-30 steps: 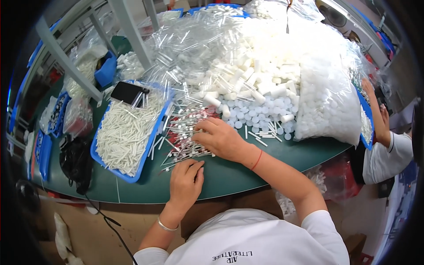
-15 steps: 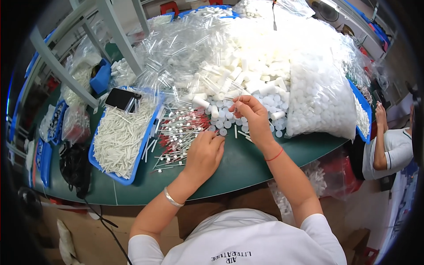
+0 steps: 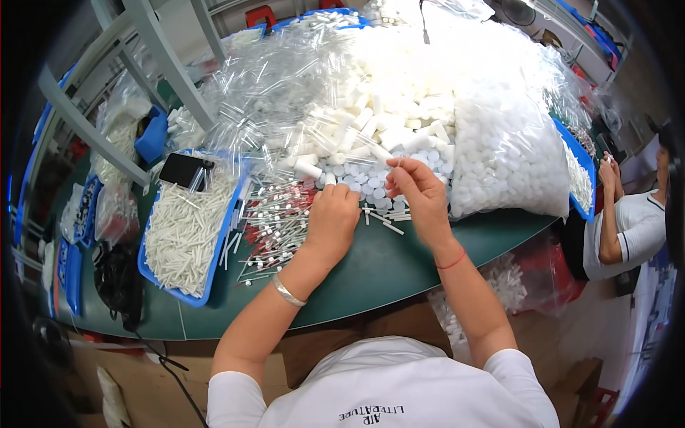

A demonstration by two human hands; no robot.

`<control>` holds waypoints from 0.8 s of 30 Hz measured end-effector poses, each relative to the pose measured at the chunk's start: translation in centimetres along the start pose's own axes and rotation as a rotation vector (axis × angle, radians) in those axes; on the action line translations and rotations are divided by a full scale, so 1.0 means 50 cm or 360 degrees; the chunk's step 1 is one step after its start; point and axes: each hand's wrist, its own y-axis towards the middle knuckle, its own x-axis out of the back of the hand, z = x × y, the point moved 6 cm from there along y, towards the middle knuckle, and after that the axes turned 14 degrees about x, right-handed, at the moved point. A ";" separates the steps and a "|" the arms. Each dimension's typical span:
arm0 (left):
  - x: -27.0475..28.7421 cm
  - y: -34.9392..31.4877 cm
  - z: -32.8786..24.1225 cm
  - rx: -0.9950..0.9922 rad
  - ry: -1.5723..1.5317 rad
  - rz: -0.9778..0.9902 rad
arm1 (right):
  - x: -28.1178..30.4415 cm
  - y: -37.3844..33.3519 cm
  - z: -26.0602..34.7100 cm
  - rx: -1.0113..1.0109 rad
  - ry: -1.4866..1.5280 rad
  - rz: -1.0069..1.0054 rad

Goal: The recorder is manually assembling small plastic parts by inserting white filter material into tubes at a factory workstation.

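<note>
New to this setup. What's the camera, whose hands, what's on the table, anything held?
No machine here: one person works bare-handed. The view comes from a wide fisheye camera on that person's head, looking down, so straight edges bend.

The left hand, below a silver bangle, is beside thin red and pale rods with white ends. The right hand has thumb and fingers close together; anything held is too small to tell.

On the green table: a blue tray of short white sticks, white cylinders, translucent discs and a bulging clear bag.
</note>
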 end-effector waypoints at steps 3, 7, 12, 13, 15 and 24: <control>0.034 0.003 -0.002 -0.0087 -0.0331 -0.0012 | 0.020 -0.016 0.001 -0.0035 -0.0197 0.0145; 0.053 0.005 0.033 0.0460 -0.1125 0.0211 | 0.015 -0.042 0.029 0.0163 -0.0555 0.0329; 0.025 -0.037 0.039 0.0994 -0.2424 0.0659 | -0.005 -0.057 0.075 0.0532 -0.0773 0.0463; 0.027 -0.040 0.037 0.0991 -0.2428 0.0660 | 0.001 -0.061 0.066 0.0288 -0.0411 0.0271; 0.021 -0.050 0.030 0.1100 -0.2802 0.0794 | 0.002 -0.068 0.057 0.0043 -0.0050 0.0081; 0.011 -0.064 0.026 0.1094 -0.2970 0.0906 | -0.006 -0.080 0.042 -0.0064 0.0171 -0.0027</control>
